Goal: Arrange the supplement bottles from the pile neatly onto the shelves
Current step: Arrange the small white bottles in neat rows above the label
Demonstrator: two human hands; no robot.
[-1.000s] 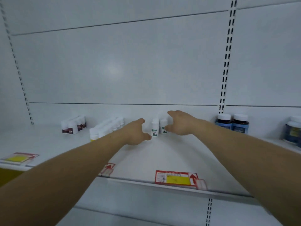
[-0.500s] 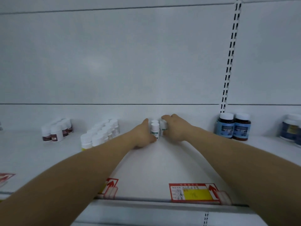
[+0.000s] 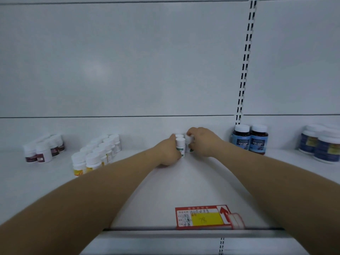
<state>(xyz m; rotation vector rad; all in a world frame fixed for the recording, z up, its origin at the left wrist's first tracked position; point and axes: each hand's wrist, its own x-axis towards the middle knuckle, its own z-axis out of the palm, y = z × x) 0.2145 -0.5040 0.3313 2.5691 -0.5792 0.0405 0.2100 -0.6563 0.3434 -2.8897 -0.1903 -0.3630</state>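
Centre frame, back of shelf (image 3: 184, 183): left hand (image 3: 168, 153) grips front white bottle (image 3: 180, 145); right hand (image 3: 202, 142) clamps neighbouring bottle (image 3: 188, 144), the two bottles touching.

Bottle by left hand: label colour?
Small white plastic bottle: white label, green print; head view.

Bottle cluster (image 3: 180, 145) on shelf (image 3: 184, 190), price tag (image 3: 203, 217) before.

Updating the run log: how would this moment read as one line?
left hand grips front small white green-labelled bottle | right hand grips neighbouring white bottle | both upright on white shelf
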